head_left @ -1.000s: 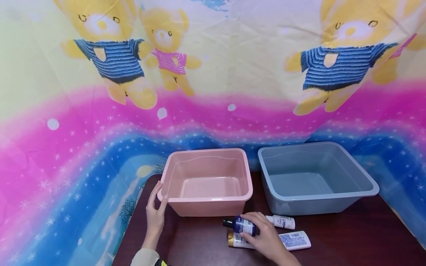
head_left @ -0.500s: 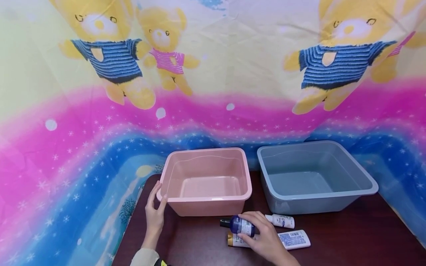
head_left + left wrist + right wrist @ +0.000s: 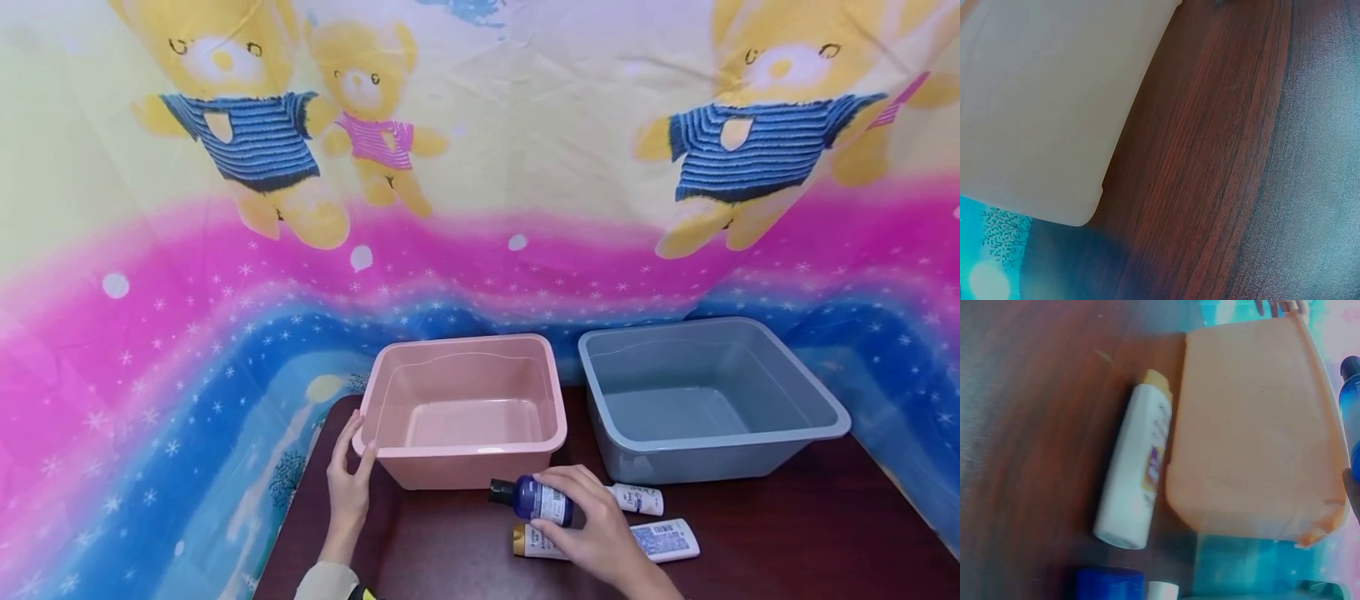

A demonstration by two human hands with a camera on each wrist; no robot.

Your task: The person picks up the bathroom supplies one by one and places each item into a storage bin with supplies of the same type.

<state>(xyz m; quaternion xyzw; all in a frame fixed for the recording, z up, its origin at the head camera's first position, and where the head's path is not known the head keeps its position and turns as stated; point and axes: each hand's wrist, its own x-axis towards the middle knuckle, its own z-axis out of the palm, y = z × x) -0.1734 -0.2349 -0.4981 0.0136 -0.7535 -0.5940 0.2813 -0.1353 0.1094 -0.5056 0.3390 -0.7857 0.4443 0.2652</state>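
Note:
In the head view my left hand (image 3: 348,483) rests at the near left corner of the pink basin (image 3: 468,467), fingers fairly straight against its rim. My right hand (image 3: 592,529) grips a dark blue bottle (image 3: 542,500) with a black cap, holding it on its side in front of that basin. Under this hand lies a white bottle with a gold cap (image 3: 666,540), its middle hidden. Behind it, a smaller white bottle (image 3: 637,499) lies partly covered. The right wrist view shows the gold-capped bottle (image 3: 1135,465) and, at its right edge, part of the held bottle (image 3: 1352,409).
A grey-blue basin (image 3: 720,458) stands right of the pink one on the dark wood table (image 3: 810,533). Behind them hangs a cloth (image 3: 480,192) printed with bears. A blue object (image 3: 1110,584) and a white cap (image 3: 1163,590) show low in the right wrist view.
My right hand has lifted the dark blue bottle slightly and carried it a little left, towards the pink basin. The left hand stays at the basin's corner.

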